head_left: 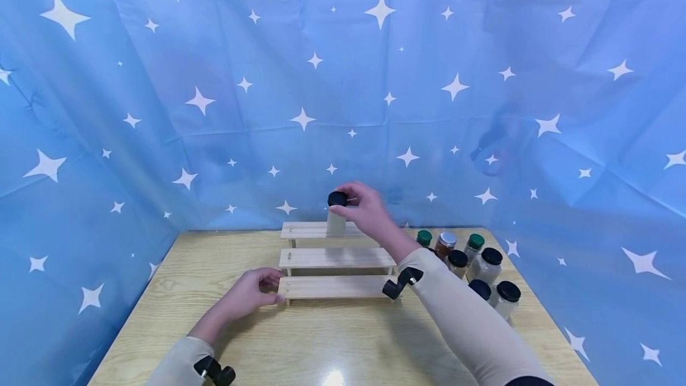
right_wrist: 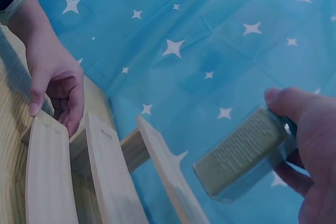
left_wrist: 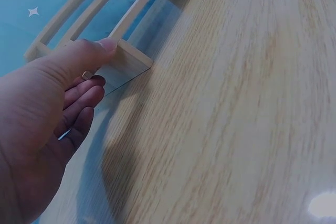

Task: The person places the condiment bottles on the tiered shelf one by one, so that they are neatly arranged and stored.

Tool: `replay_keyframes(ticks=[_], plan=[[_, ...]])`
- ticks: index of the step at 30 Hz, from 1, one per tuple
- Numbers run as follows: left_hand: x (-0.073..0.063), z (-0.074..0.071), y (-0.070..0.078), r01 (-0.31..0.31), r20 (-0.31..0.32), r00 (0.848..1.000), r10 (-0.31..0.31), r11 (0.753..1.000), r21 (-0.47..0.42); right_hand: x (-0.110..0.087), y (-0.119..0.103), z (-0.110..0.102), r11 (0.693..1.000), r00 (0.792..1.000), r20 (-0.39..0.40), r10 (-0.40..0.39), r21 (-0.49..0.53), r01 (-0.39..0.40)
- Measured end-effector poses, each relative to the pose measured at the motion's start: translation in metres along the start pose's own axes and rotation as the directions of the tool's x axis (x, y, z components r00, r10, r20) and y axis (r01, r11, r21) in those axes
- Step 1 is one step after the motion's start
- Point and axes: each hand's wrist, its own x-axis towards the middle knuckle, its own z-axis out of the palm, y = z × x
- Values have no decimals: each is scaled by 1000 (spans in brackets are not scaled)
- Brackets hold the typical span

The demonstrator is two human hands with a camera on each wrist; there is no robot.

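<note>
My right hand (head_left: 370, 210) grips a square glass spice jar (right_wrist: 244, 153) by its black lid (head_left: 337, 198). Pale greenish powder fills the jar, which overlaps the top tier in the head view and is tilted in the right wrist view. Below it stands a three-tier wooden spice rack (head_left: 336, 258), its tiers rising toward the back. At the rack's left end, my left hand (head_left: 252, 295) pinches the lowest tier, with the thumb (left_wrist: 107, 44) on the board's edge and the other fingers curled beneath.
Several jars stand on the table's right side, among them a green-lidded jar (head_left: 474, 242), a silver-lidded jar (head_left: 446, 243) and a black-lidded jar (head_left: 506, 296). Behind the wooden table (head_left: 321, 344) hangs a blue curtain (head_left: 343, 94) with white stars.
</note>
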Motion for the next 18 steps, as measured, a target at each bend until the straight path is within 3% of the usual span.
replay_keyframes(ticks=[7,18], plan=[[-1,0,0,5,0,1000,-5,1000,-4,12,-1,16,1000,1000,18,-13,21,12],[-1,0,-1,-2,0,1000,2,1000,-6,26,2,40,999,1000,24,19,-44,-18]])
